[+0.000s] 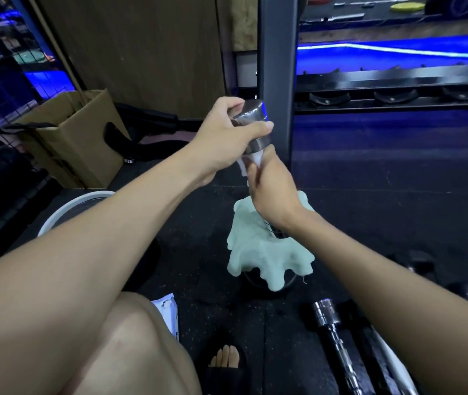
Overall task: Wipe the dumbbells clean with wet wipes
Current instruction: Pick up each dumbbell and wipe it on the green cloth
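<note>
My left hand (224, 138) grips the upper head of a chrome dumbbell (252, 118) that I hold upright in front of me. Just below it, my right hand (272, 189) is wrapped round the handle with a white wet wipe (251, 161) pinched against the metal; the handle itself is hidden. A pale green cloth (267, 258) lies draped over a dark round object on the floor beneath my hands. Another chrome dumbbell (332, 329) lies on the floor at the lower right. A white wipes packet (167, 309) peeks out beside my knee.
A cardboard box (79, 138) stands at the left, a white bucket rim (70, 209) in front of it. A dark rack post (277, 67) rises right behind the held dumbbell, with empty rack cradles (392, 95) to the right. My knee and sandalled foot (227, 363) are below.
</note>
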